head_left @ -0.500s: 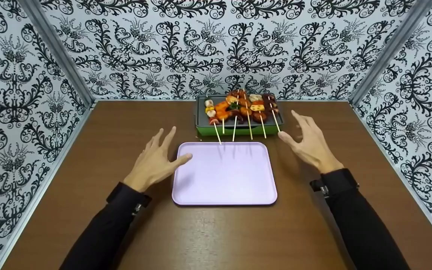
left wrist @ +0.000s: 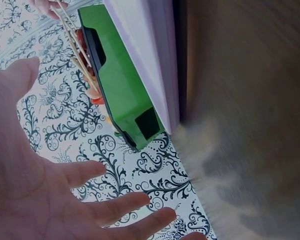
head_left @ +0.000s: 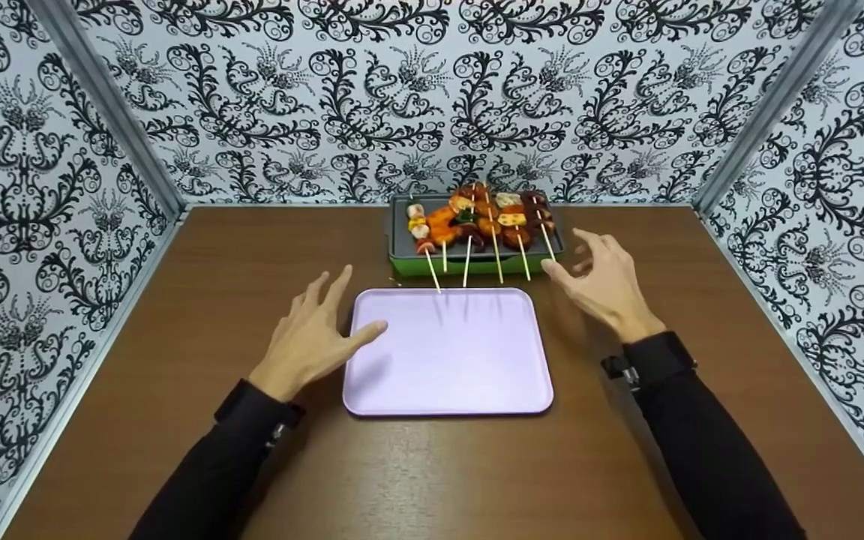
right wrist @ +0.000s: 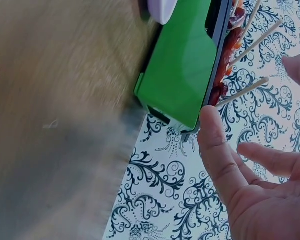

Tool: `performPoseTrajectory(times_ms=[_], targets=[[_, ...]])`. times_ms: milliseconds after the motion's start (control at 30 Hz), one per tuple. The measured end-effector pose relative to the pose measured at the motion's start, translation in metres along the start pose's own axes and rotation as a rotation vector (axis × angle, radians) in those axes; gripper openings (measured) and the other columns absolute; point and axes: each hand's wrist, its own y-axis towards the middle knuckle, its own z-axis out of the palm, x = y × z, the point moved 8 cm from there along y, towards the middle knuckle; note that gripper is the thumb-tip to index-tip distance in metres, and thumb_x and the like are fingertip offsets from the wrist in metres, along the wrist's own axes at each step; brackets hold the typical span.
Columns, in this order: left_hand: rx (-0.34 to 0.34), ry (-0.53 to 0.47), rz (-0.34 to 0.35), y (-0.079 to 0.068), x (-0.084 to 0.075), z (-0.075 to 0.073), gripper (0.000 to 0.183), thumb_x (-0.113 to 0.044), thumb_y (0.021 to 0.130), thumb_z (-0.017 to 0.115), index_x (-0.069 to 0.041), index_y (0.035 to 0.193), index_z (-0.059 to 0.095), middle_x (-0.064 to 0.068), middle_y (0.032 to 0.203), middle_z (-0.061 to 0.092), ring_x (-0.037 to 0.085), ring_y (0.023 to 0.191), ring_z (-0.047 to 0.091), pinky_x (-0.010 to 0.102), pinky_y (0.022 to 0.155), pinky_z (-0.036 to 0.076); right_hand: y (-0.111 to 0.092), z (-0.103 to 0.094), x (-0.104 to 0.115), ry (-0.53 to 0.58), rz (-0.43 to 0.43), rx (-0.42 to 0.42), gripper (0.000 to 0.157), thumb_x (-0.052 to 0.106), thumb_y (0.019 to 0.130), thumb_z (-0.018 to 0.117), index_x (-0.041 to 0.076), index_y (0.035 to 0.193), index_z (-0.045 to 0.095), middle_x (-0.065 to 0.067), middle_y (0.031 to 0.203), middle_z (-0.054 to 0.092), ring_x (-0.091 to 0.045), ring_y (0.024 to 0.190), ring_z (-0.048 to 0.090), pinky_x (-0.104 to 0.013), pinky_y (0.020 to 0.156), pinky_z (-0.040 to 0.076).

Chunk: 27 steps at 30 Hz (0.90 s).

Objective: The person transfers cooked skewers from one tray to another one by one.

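My right hand (head_left: 603, 285) hovers by the right front corner of a green grill (head_left: 432, 265), thumb and fingers apart. Its thumb is close to the stick of the rightmost skewer (head_left: 544, 229); in the right wrist view the skewer stick (right wrist: 244, 92) stands apart from the thumb and fingers. Several skewers of meat and vegetables lie across the dark grill top, sticks pointing toward me. My left hand (head_left: 312, 337) is spread over the left edge of a lilac tray (head_left: 451, 360), holding nothing. In the left wrist view, the left fingers are extended beside the tray (left wrist: 152, 55).
The brown table (head_left: 417, 472) carries the tray in front of the grill. A patterned wall (head_left: 372, 97) stands close behind the grill, with side walls left and right. Some stick ends reach over the tray's far edge.
My right hand has moved left, closer to the rightmost skewer's stick, its thumb and fingers drawing nearer together. The left hand stays almost where it was. The view has tilted slightly.
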Motion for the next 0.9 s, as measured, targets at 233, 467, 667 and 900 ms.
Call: performPoseTrajectory(times_ms=[233, 467, 667, 900], targets=[[-0.017, 0.011, 0.014, -0.003, -0.004, 0.0, 0.119, -0.096, 0.095, 0.064, -0.034, 0.188, 0.023, 0.023, 0.191, 0.029, 0.055, 0.169, 0.042, 0.091, 0.128, 0.045, 0.01, 0.007, -0.011, 0.069, -0.014, -0.023, 0.09, 0.066, 0.097, 0.086, 0.0, 0.156, 0.068, -0.022, 0.115, 0.076, -0.033, 0.094, 0.078, -0.043, 0.086, 0.07], [-0.031, 0.025, 0.02, -0.003, -0.008, 0.0, 0.116, -0.09, 0.097, 0.068, -0.03, 0.187, 0.029, 0.023, 0.188, 0.035, 0.055, 0.166, 0.047, 0.091, 0.127, 0.047, 0.01, 0.009, 0.002, 0.004, 0.051, 0.029, 0.079, 0.053, 0.104, 0.083, -0.004, 0.156, 0.067, -0.027, 0.116, 0.081, -0.042, 0.105, 0.078, -0.055, 0.1, 0.066], [-0.038, 0.042, 0.019, -0.006, -0.008, 0.002, 0.114, -0.088, 0.097, 0.07, -0.026, 0.186, 0.034, 0.025, 0.186, 0.038, 0.056, 0.162, 0.051, 0.089, 0.121, 0.053, 0.011, 0.01, 0.008, -0.026, 0.08, 0.024, 0.065, 0.035, 0.105, 0.084, -0.005, 0.153, 0.069, -0.026, 0.11, 0.084, -0.041, 0.101, 0.079, -0.054, 0.101, 0.066], [-0.044, 0.061, 0.002, -0.008, -0.007, 0.004, 0.115, -0.088, 0.095, 0.071, -0.022, 0.183, 0.039, 0.027, 0.182, 0.044, 0.057, 0.156, 0.057, 0.084, 0.114, 0.061, 0.013, 0.012, 0.009, -0.039, 0.064, 0.006, 0.058, 0.029, 0.104, 0.082, -0.007, 0.149, 0.073, -0.025, 0.105, 0.086, -0.042, 0.099, 0.081, -0.06, 0.101, 0.066]])
